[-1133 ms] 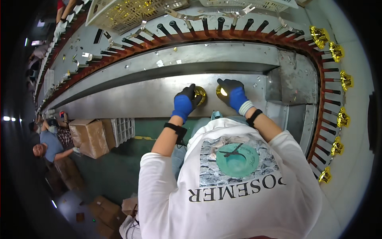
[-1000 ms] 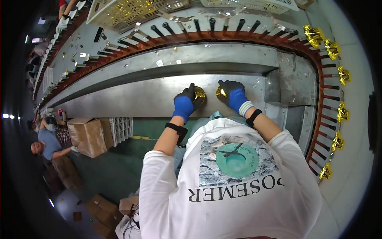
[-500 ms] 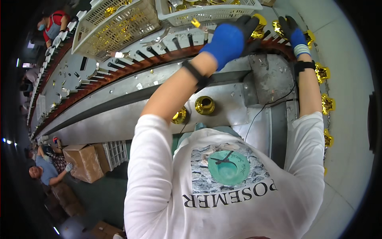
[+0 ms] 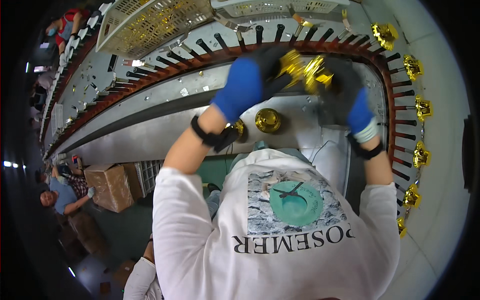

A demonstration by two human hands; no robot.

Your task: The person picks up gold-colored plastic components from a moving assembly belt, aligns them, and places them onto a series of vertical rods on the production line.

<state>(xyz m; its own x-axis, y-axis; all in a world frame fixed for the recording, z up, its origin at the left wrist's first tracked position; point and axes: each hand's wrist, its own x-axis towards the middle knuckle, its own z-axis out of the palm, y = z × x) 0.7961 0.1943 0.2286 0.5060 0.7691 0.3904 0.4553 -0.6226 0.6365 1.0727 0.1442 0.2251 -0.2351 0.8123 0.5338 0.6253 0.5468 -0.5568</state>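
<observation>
Fingers: your left hand [image 4: 250, 85] and right hand [image 4: 350, 97] each clench one gold part [image 4: 305, 70].
Domes: two gold domes [image 4: 268, 120] sit at the metal bench [image 4: 150, 135] near edge.

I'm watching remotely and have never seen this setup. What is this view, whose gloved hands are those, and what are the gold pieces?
This is one wide fisheye view from a camera on the worker's head, looking down, so straight edges bend. The person in the white shirt wears blue and black gloves. The left hand and right hand are raised together, holding shiny gold parts between them. Below, a gold dome-shaped piece sits on the grey metal bench. A curved track of black pegs runs round it; more gold pieces sit on the pegs at right. White baskets stand beyond.
</observation>
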